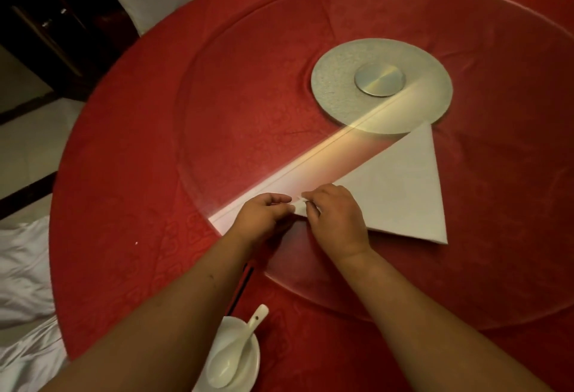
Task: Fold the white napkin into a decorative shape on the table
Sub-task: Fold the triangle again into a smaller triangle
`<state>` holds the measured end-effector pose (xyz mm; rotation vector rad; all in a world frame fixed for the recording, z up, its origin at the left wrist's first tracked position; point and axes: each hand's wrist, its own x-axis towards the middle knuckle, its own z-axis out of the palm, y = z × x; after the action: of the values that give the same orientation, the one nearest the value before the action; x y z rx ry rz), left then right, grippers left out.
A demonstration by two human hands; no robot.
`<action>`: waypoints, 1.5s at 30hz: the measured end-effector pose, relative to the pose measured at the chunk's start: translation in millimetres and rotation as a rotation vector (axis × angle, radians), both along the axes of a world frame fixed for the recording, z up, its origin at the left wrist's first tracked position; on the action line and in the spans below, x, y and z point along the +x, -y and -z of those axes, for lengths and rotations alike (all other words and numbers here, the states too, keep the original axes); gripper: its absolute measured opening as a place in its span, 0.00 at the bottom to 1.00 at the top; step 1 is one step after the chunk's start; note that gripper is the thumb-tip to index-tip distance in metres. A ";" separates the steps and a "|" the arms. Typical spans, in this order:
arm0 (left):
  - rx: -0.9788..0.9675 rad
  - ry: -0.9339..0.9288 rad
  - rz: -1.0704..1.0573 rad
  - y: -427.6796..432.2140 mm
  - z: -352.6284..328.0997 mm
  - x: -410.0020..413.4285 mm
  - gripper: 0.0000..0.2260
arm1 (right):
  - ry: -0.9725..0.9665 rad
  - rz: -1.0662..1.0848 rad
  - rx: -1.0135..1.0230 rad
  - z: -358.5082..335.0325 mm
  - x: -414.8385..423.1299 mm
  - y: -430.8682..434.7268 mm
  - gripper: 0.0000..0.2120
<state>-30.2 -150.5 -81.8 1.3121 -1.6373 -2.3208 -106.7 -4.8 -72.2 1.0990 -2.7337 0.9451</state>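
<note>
The white napkin [400, 186] lies as a flat triangle on the glass turntable [248, 87], over the red tablecloth. Its long edge runs from the near left up to a far right tip beside the silver hub. My left hand [261, 217] and my right hand [335, 217] meet at the napkin's near left part. The fingertips of both pinch a small bit of white cloth between them. The napkin's left corner under my hands is hidden.
A round silver hub [380, 81] sits in the middle of the turntable. A white bowl [248, 360] holding a white ceramic spoon [236, 351] stands at the near table edge, with dark chopsticks [243, 286] beside it. White-covered chairs stand around the table.
</note>
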 end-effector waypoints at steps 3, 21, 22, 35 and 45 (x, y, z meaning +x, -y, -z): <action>0.075 -0.068 -0.010 -5.1 1.3 1.4 0.08 | -0.022 -0.042 0.050 2.3 4.5 6.6 0.10; 0.130 -0.063 -0.043 -11.1 -0.2 2.3 0.12 | -0.034 -0.076 0.135 20.5 24.4 -4.2 0.15; 0.110 -0.054 -0.042 -10.4 0.7 1.8 0.11 | -0.025 -0.083 0.133 21.4 26.6 -6.2 0.16; -0.055 0.071 -0.042 4.5 12.3 -5.1 0.08 | 0.017 0.112 0.543 38.0 9.0 -130.8 0.41; -0.075 0.105 -0.072 -0.4 12.5 -4.7 0.08 | 0.071 0.259 0.473 15.6 -7.1 -175.2 0.32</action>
<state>-34.9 -150.1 -94.3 1.4744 -1.6571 -2.1636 -113.8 170.4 -87.7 0.7284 -3.1473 0.3167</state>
